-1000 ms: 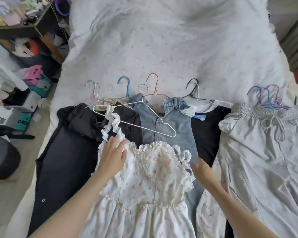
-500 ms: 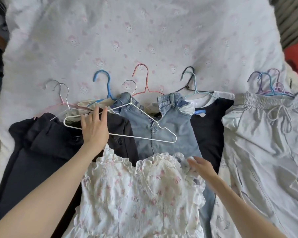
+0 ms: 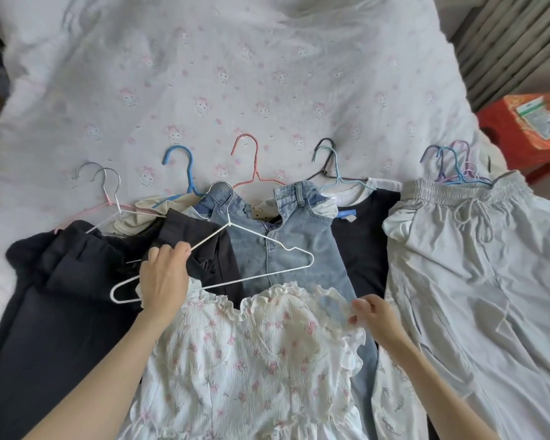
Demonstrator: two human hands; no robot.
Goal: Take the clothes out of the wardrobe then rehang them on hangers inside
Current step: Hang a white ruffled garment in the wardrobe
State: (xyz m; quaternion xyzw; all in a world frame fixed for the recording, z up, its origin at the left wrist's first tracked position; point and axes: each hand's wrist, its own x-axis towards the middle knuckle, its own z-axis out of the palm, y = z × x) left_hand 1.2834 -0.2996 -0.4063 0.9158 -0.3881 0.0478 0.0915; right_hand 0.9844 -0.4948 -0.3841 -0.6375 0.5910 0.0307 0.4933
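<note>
We can read no writing: a small blue label (image 3: 345,214) and a white neck tag sit at the collar of the black T-shirt (image 3: 362,246), too blurred to make out, and the bed sheet (image 3: 204,74) carries only a pale cartoon print.

Our left hand (image 3: 165,277) has its grip closed round the white hanger (image 3: 235,258), fingers curled over its left sloping arm, the thumb side hidden. The hanger lies tilted across the black jacket (image 3: 204,249) and the jeans (image 3: 283,249), its hook on the jeans' waistband. Our right hand (image 3: 372,315) pinches the ruffled right top edge of the floral dress (image 3: 251,360) in a narrow grip. The dress lies flat at the near edge of the bed, overlapping the jeans and the jacket.

Along the row, dark trousers (image 3: 61,296) lie at the left and grey drawstring trousers (image 3: 473,265) at the right, with a bunch of blue and purple hangers (image 3: 454,166) at their waistband. Blue (image 3: 185,166), coral (image 3: 251,160) and silver (image 3: 108,185) hooks stick out above the clothes. Beyond them the sheet is open up to the far edge. A red stool (image 3: 515,131) stands just beside the bed's right edge.
</note>
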